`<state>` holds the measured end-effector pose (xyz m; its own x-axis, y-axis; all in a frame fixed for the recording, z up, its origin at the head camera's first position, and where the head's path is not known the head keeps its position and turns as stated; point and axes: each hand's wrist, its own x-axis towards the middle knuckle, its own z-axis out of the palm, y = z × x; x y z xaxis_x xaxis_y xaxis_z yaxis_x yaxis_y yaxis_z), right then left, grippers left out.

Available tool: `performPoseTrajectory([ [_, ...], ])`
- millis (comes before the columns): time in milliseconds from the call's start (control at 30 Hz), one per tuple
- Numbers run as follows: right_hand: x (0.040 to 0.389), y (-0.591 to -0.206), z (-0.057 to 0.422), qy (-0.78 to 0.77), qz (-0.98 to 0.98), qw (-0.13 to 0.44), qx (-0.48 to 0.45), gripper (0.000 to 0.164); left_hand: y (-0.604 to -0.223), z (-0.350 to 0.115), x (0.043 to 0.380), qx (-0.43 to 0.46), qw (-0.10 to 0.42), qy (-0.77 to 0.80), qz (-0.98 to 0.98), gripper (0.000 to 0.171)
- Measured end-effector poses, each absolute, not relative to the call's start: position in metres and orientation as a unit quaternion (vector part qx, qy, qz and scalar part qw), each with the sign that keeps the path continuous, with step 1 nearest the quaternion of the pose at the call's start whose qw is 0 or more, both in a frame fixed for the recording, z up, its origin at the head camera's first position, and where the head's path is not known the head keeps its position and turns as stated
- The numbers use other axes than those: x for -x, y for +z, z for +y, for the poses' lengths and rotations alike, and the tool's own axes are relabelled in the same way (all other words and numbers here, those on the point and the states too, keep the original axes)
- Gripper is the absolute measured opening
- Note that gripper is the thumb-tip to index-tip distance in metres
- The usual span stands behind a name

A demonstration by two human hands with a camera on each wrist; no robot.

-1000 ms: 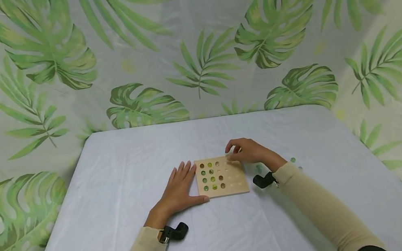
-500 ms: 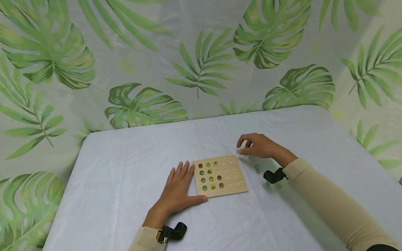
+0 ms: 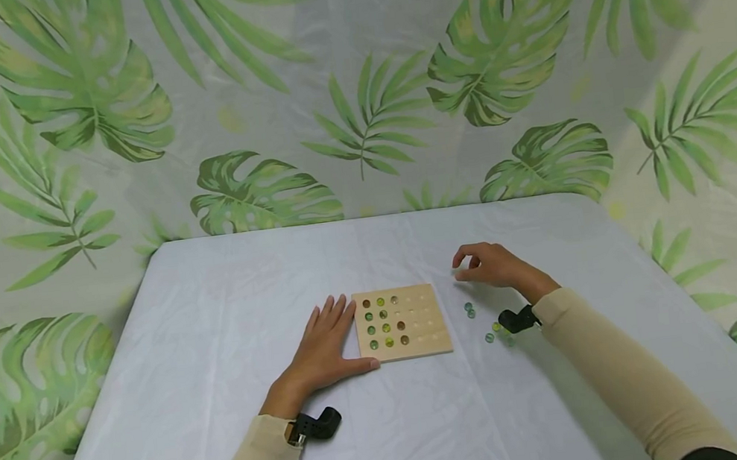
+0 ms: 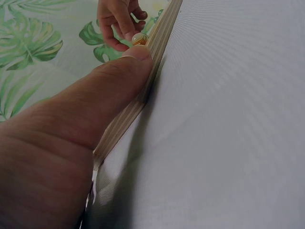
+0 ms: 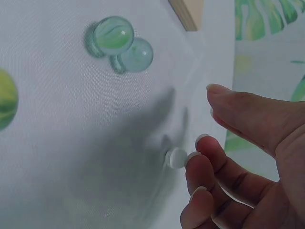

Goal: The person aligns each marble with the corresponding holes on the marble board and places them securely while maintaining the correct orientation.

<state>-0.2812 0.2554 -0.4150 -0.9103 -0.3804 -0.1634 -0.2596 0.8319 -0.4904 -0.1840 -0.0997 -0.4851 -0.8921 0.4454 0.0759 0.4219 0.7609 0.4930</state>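
In the head view, my left hand (image 3: 323,351) lies along the left edge of a light wooden board (image 3: 430,321), fingers straight, thumb at the near left corner. The left wrist view shows that thumb (image 4: 121,76) against the board's edge, a glass marble (image 4: 139,38) showing just past it. Coloured marbles (image 3: 387,328) fill the holes on the board's left side; the right-hand holes hold none. My right hand (image 3: 490,264) hovers right of the board, fingers loosely curved, thumb apart. A small whitish round thing (image 5: 177,158) appears beside its fingertips; whether they touch, I cannot tell.
Loose marbles (image 3: 469,311) lie on the white cloth right of the board, with a yellow-green marble (image 3: 496,327) and others nearer the right wrist. The right forearm (image 3: 625,360) covers part of the table. A leaf-patterned cloth (image 3: 365,133) hangs behind the table.
My right hand has left the board's top right part and moved to the right, uncovering holes there and loose marbles beside the board. The left hand has stayed against the board.
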Motion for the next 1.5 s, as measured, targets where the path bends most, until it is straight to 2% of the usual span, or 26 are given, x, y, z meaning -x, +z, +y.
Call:
performPoseTrajectory([
  [633,0.280,-0.426,0.276,-0.241,0.954,0.156,0.085,0.028,-0.487,-0.101,0.186,-0.232,0.031,0.253,0.939,0.113],
  [1500,0.282,-0.435,0.279,-0.254,0.949,0.174,0.069,0.023,-0.487,-0.100,0.187,-0.231,0.025,0.252,0.939,0.112],
])
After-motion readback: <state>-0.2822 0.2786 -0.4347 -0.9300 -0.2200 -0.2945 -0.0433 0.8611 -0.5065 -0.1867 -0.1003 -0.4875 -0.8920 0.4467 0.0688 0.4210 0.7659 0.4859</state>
